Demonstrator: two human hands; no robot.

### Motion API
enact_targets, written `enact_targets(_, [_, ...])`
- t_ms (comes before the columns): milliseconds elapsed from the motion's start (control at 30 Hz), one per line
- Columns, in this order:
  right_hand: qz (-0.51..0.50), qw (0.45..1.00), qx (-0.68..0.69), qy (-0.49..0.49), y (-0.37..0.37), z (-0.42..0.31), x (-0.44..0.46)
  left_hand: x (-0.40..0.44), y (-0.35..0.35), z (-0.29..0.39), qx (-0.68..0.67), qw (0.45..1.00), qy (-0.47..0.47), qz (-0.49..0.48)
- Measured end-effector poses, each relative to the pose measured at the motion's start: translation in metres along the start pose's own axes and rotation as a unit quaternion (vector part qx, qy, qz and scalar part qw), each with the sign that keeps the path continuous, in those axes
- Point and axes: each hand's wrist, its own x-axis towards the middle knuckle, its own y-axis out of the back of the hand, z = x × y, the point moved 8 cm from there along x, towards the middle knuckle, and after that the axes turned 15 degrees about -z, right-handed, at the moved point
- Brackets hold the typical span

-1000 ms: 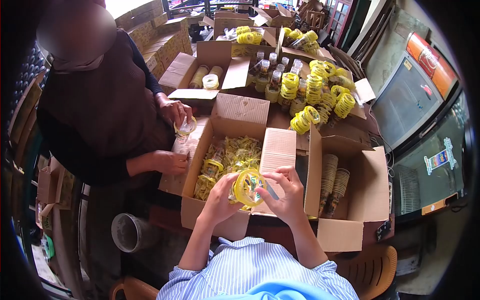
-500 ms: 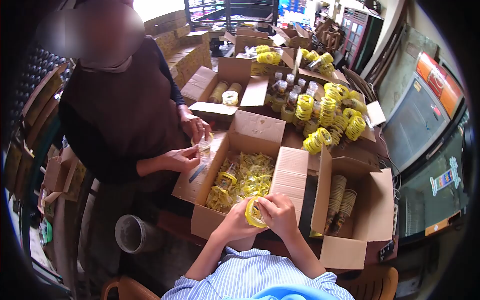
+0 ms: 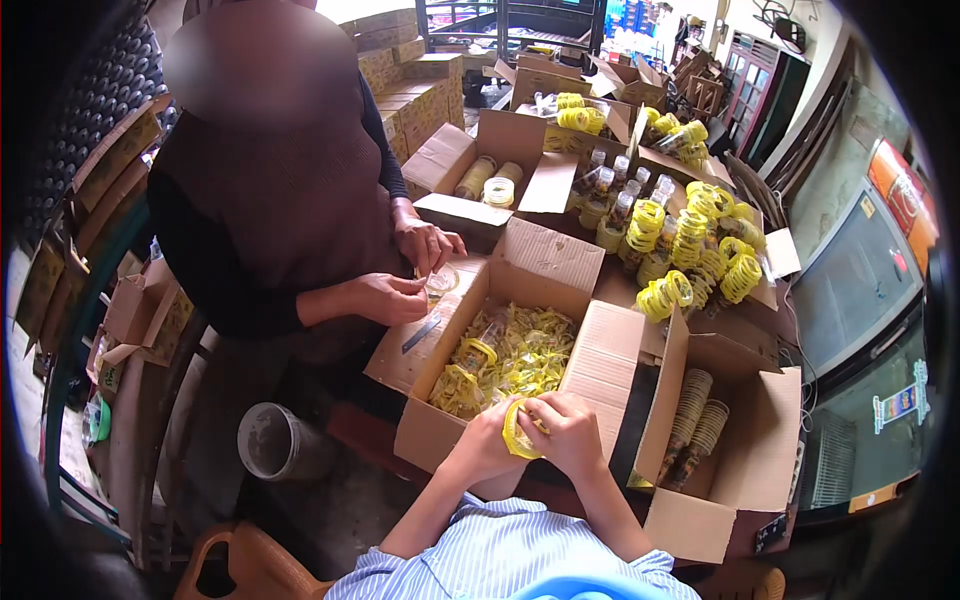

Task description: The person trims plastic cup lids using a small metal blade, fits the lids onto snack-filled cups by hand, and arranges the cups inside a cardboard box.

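Note:
A yellow plastic ring (image 3: 513,437) is between my two hands, just above the near edge of an open cardboard box (image 3: 425,437). My left hand (image 3: 482,443) is wrapped round the ring's left side. The fingers of my right hand (image 3: 563,430) pinch its right edge, partly reaching into the opening. Inside that box lie many crumpled yellow plastic scraps (image 3: 530,345) and a clear yellow-rimmed piece (image 3: 476,355). Across the box, a co-worker's hands (image 3: 405,280) work at a clear round piece (image 3: 442,281) over the left flap.
To my right, a cardboard box (image 3: 745,440) holds stacked cups (image 3: 690,420). Bottles and stacks of yellow rings (image 3: 690,240) crowd the back right. Another box (image 3: 440,160) with ring stacks stands beyond. A grey bucket (image 3: 270,445) is on the floor at left.
The view has shifted, so the scene sits further right. My fingers have moved slightly on the ring, which is turned more edge-on. The co-worker's hands have lowered the clear piece toward the flap.

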Motion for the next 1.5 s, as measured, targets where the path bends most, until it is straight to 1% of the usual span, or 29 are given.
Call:
enact_targets(67, [0.0, 1.0, 0.008, 0.004, -0.003, 0.005, -0.002, -0.001, 0.0, 0.002, 0.046, 0.999, 0.013, 0.016])
enact_targets(167, [0.014, 0.999, 0.044, -0.001, -0.002, 0.009, -0.003, 0.001, 0.002, 0.007, 0.068, 0.997, 0.043, 0.022])
enact_targets(267, [0.013, 0.991, 0.13, -0.031, -0.006, 0.024, -0.005, -0.002, -0.006, -0.006, 0.073, 0.995, 0.058, 0.04])
enact_targets(367, [0.011, 0.97, 0.234, -0.067, -0.011, 0.039, -0.007, -0.002, -0.009, -0.008, 0.1, 0.993, 0.034, 0.059])
enact_targets(467, [0.033, 0.965, 0.245, -0.086, -0.009, 0.047, -0.007, -0.001, -0.006, -0.003, 0.118, 0.99, 0.019, 0.077])
enact_targets(500, [0.036, 0.958, 0.26, -0.114, -0.008, 0.05, -0.007, -0.002, -0.005, -0.001, 0.103, 0.991, 0.009, 0.083])
enact_targets(600, [0.085, 0.893, 0.383, -0.221, -0.022, 0.085, -0.013, -0.004, -0.001, 0.0, 0.062, 0.992, -0.008, 0.108])
enact_targets(633, [0.091, 0.907, 0.351, -0.214, -0.023, 0.083, -0.008, -0.004, 0.001, -0.002, 0.049, 0.991, -0.003, 0.122])
enact_targets(667, [0.095, 0.905, 0.356, -0.213, -0.022, 0.08, -0.004, -0.006, 0.002, -0.004, 0.034, 0.99, 0.004, 0.135])
enact_targets(733, [0.12, 0.893, 0.368, -0.23, -0.023, 0.077, 0.001, -0.006, 0.01, 0.002, 0.057, 0.985, -0.002, 0.161])
enact_targets(767, [0.136, 0.869, 0.405, -0.248, -0.031, 0.083, 0.0, -0.007, 0.012, 0.001, 0.073, 0.982, -0.005, 0.175])
enact_targets(833, [0.15, 0.871, 0.383, -0.268, -0.035, 0.086, -0.003, -0.01, 0.013, 0.0, 0.127, 0.973, -0.008, 0.191])
enact_targets(867, [0.157, 0.872, 0.372, -0.277, -0.037, 0.088, -0.004, -0.015, 0.015, -0.001, 0.1, 0.971, -0.029, 0.217])
enact_targets(900, [0.234, 0.882, 0.323, -0.252, -0.028, 0.091, -0.005, -0.023, 0.016, -0.001, 0.072, 0.966, -0.049, 0.242])
enact_targets(933, [0.292, 0.859, 0.291, -0.304, -0.033, 0.135, -0.021, -0.031, 0.017, -0.002, 0.043, 0.96, -0.068, 0.268])
enact_targets(1000, [0.281, 0.847, 0.32, -0.319, -0.009, 0.16, -0.022, -0.039, 0.025, -0.009, 0.043, 0.958, -0.055, 0.277])
enact_targets(1067, [0.233, 0.893, 0.29, -0.254, 0.006, 0.118, 0.005, -0.041, 0.023, -0.023, 0.028, 0.956, -0.034, 0.289])
enact_targets(1100, [0.198, 0.899, 0.307, -0.242, 0.0, 0.1, 0.016, -0.039, 0.022, -0.025, 0.041, 0.959, -0.019, 0.279])
enact_targets(1200, [0.091, 0.964, 0.187, -0.166, -0.02, 0.077, 0.027, -0.029, 0.029, -0.008, 0.047, 0.959, -0.042, 0.276])
enact_targets(1300, [-0.054, 0.958, 0.194, -0.205, -0.054, 0.092, 0.015, -0.028, 0.025, -0.017, 0.044, 0.97, -0.026, 0.238])
enact_targets(1433, [-0.015, 0.933, 0.278, -0.227, -0.052, 0.094, 0.007, -0.025, 0.019, -0.019, 0.049, 0.975, -0.01, 0.215])
enact_targets(1500, [0.009, 0.932, 0.302, -0.199, -0.04, 0.084, 0.011, -0.024, 0.018, -0.019, 0.071, 0.974, -0.008, 0.214])
